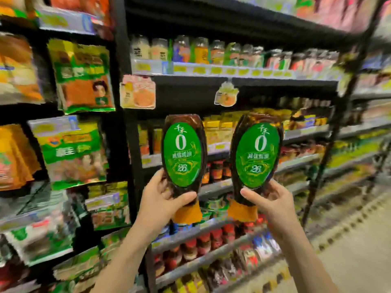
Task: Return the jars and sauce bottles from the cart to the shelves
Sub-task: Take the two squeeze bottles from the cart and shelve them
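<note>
STEP: shelving judged in hand | LEFT: left sauce bottle (183, 153) was gripped near its neck, cap down, by the left hand (160, 195) | RIGHT: right sauce bottle (257, 153) was gripped likewise by the right hand (273, 199) | WHERE: both were held aloft before the shelves (232, 70), not yet placed | NEXT: a matching gap would need finding.

L hand (160, 195), R hand (273, 199) bare; forearms (127, 250) bare to frame edge.

Left hand (161, 197) and right hand (273, 200) raised (fingers (274, 187) curled).
</note>
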Tool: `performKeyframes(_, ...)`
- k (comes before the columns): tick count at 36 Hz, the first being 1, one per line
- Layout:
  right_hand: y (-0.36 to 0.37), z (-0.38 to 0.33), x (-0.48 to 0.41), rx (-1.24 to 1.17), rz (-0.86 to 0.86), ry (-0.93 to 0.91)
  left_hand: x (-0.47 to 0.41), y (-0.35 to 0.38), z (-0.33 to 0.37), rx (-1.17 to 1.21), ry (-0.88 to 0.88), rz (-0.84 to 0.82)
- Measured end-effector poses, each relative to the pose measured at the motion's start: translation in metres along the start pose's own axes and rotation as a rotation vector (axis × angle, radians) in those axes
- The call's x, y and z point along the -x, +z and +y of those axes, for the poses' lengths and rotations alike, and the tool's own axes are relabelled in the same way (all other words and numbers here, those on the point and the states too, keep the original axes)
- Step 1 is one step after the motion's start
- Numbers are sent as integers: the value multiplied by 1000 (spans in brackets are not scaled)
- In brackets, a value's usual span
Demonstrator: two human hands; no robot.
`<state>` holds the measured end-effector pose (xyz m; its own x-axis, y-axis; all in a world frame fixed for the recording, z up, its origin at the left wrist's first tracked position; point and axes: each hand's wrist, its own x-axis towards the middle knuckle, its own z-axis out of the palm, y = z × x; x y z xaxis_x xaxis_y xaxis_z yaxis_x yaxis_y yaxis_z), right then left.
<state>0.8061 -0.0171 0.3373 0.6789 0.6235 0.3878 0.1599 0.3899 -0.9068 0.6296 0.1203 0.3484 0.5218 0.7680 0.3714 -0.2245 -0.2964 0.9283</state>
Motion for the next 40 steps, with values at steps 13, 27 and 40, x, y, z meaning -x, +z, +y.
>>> performKeyframes(13, -144, 2, -38, 140, 413, -33, -99, 164, -45, 66, 50, -314)
performKeyframes(27, -251, -9, -136, 280, 699, -168, -233, 344, -90, 202, 115, -662)
performKeyframes(40, -350, 1, -184, 418, 885, -193, -282, 498, -116, 281, 137, -854)
